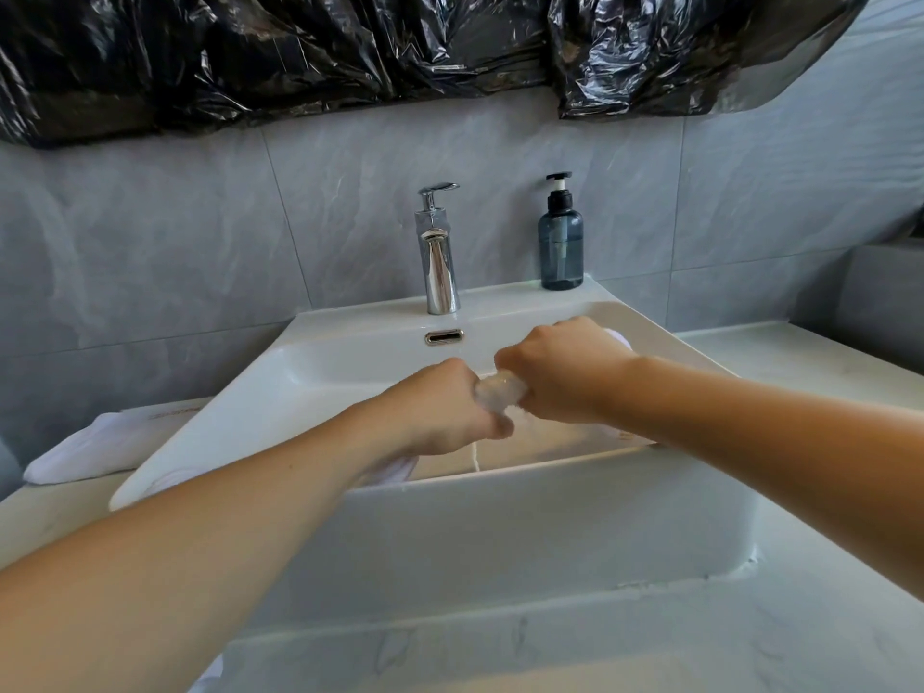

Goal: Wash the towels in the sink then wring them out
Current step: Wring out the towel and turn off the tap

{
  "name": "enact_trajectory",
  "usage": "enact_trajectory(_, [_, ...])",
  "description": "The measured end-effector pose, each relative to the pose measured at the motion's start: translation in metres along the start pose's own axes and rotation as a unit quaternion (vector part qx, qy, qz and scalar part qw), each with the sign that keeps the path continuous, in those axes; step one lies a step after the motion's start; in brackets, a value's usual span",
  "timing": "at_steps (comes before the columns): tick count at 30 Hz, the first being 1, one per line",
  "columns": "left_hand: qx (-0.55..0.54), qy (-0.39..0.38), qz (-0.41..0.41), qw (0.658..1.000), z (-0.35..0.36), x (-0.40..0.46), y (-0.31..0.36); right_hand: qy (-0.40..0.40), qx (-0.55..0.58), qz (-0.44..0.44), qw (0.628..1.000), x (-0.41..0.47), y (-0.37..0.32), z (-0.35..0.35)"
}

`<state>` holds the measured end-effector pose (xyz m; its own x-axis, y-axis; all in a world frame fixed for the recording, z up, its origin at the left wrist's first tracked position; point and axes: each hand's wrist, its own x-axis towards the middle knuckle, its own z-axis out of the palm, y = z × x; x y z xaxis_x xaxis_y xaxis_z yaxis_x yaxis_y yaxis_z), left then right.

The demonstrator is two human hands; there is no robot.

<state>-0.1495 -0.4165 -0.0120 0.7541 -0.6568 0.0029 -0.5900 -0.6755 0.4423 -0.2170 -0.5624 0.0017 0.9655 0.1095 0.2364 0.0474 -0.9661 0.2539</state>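
White marble-look counter [750, 637] fills the bottom of our view, and on it sits a white square sink [500, 522], its front wall closest to us. Our two bare forearms reach over that wall from the lower corners and meet above the basin.

Our left hand [445, 407] and right hand [560, 372] are both curled into fists around one white towel [501, 389], twisted into a tight wet rope. Only a short stretch of it shows between the fists, which nearly touch. The rope's long axis runs left to right, tilting slightly up toward the right hand, which sits a little farther from us. A loose end pokes out beyond the right fist, near the sink's right rim. A thin stream of water [476, 455] falls from the twist into the basin, so we judge the wringing is under way; a further twist would have the fists turning in opposite directions about that left-to-right axis.

More white cloth lies low in the basin under the left wrist, and a second white towel [80, 455] rests on the counter left of the sink, partly behind its rim.

Farther back stand a chrome tap [440, 257], not running, and a dark blue pump bottle [561, 242] against grey tiles. Black plastic sheeting [350, 47] hangs above.
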Motion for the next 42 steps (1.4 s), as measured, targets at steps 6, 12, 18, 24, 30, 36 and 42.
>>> enact_trajectory(6, [-0.263,-0.231,-0.129,0.928,-0.002,-0.001,0.005,0.038,-0.024,-0.011,0.999,0.000,0.007,0.003])
enact_trajectory(12, [-0.360,-0.309,-0.146,0.868,-0.007,0.000,0.007,0.082,-0.003,0.014,0.997,0.005,0.011,0.005])
enact_trajectory(18, [-0.446,0.002,-0.046,0.894,-0.008,-0.002,0.008,0.019,0.215,0.135,0.967,-0.004,0.025,0.009])
enact_trajectory(24, [-0.094,0.238,0.048,0.965,-0.008,0.002,-0.003,-0.013,0.340,0.152,0.928,-0.014,0.029,0.014])
enact_trajectory(30, [0.163,0.235,0.207,0.936,0.005,0.003,0.008,0.006,0.293,0.119,0.949,-0.013,0.026,0.011])
enact_trajectory(36, [0.220,0.323,0.167,0.905,-0.001,0.007,-0.003,-0.117,0.560,0.147,0.807,-0.015,0.025,0.012])
enact_trajectory(42, [0.205,0.321,0.159,0.911,0.000,0.005,-0.006,-0.103,0.507,0.152,0.842,-0.017,0.030,0.014])
